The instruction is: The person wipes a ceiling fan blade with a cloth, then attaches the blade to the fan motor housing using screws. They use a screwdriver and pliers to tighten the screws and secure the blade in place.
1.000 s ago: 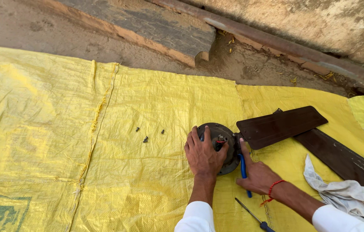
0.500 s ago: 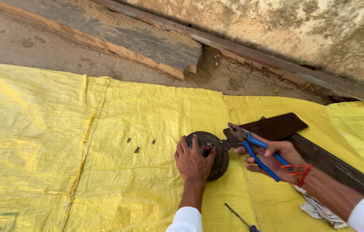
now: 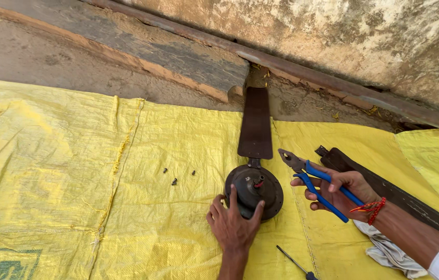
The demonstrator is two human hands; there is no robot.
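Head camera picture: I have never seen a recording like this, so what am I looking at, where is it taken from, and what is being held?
The camera sits on a person's head and looks down at their own two bare hands. A yellow woven sheet covers the ground below a rough wall. The left hand rests on the edge of a dark round fan motor with one brown blade attached. The right hand holds blue-handled pliers. A second blade, three small screws, a screwdriver and a grey rag lie nearby.
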